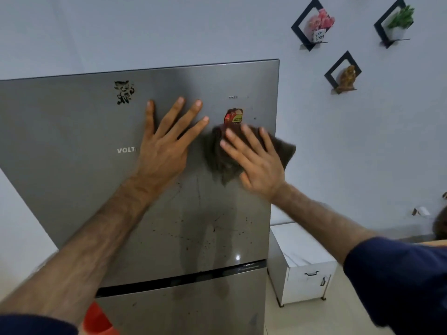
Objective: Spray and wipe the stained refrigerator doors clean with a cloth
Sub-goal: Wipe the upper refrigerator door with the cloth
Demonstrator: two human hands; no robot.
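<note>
**A:** While you're up there, status on the grip?

**B:** My right hand (254, 160) is flat, fingers straight, pressing the cloth (217, 155) against the upper door (72, 146). No pinch, just palm load. My left hand (164, 141) is spread open and bare on the door at the cloth's 9 o'clock, bracing.

**A:** How does the cloth handle?

**B:** My guess: soft, light, limp. It bunches under the fingers, and one corner hangs past the door's edge at 3 o'clock. Better to load it from the middle so it doesn't roll up. The door looks stiff and smooth, probably slick once wet.

**A:** Looks?

**B:** Cloth is dark brown and crumpled. A red sticker (233, 116) sits at its 12 o'clock. Dark specks (208, 238) and streaks are at 6 o'clock, not wiped yet. The lower door (193, 308) is marked too.
</note>
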